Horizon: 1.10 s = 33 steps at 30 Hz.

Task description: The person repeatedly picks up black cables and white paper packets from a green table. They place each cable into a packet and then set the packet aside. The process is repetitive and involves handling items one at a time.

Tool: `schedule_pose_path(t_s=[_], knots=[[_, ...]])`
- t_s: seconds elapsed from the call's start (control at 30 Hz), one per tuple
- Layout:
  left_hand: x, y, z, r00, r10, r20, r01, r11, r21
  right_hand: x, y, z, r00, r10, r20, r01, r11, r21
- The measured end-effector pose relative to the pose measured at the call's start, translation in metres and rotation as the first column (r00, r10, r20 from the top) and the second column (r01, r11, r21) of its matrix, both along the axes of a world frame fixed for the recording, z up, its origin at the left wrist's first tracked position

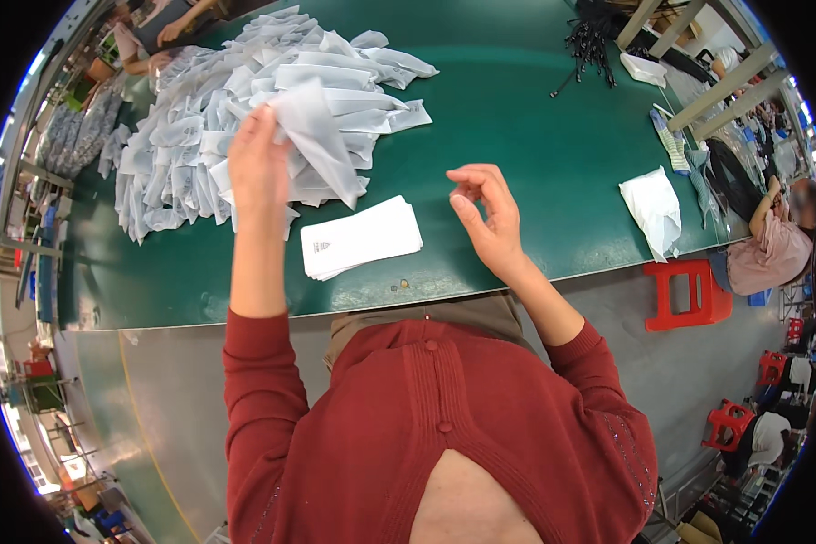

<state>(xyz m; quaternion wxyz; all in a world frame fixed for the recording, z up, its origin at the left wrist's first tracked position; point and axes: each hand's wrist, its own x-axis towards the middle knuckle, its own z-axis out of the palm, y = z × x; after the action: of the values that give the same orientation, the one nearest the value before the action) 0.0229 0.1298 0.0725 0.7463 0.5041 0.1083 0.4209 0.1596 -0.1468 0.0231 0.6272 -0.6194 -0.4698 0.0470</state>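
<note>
My left hand (pixel 261 154) is closed on the upper corner of a thin, translucent white plastic bag (pixel 319 143), raised over the front of a large heap of similar bags (pixel 190 136). Whether anything is inside the held bag, I cannot tell. My right hand (pixel 490 216) hovers above the table with its fingers apart and curled, holding nothing. Between my hands, near the table's front edge, lies a small stack of white cards or paper slips (pixel 363 238), with a small dark print on the top one.
The green table (pixel 517 118) stretches away from me. Black cords (pixel 591 50) lie at its far right, a crumpled white bag (pixel 651 210) at the right edge, striped socks (pixel 669 143) beyond it. Past that edge stand a red stool (pixel 689 295) and a seated person (pixel 780 240). Another person works far left.
</note>
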Motion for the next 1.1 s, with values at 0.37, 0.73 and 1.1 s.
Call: schedule_pose_path(t_s=[0.37, 0.73, 1.1], knots=[[-0.023, 0.011, -0.057, 0.675, 0.653, -0.344, 0.442, 0.016, 0.897, 0.046, 0.036, -0.031, 0.912, -0.139, 0.386, 0.306, 0.857, -0.414], [-0.023, 0.05, -0.073, 0.731, 0.644, -0.225, 0.291, 0.004, 0.957, 0.08, 0.194, -0.05, 0.86, 0.062, 0.506, 0.181, 0.891, -0.416], [-0.046, 0.098, -0.081, 0.769, 0.618, -0.164, 0.221, -0.016, 0.975, 0.045, 0.265, -0.062, 0.85, 0.039, 0.525, 0.177, 0.918, -0.355]])
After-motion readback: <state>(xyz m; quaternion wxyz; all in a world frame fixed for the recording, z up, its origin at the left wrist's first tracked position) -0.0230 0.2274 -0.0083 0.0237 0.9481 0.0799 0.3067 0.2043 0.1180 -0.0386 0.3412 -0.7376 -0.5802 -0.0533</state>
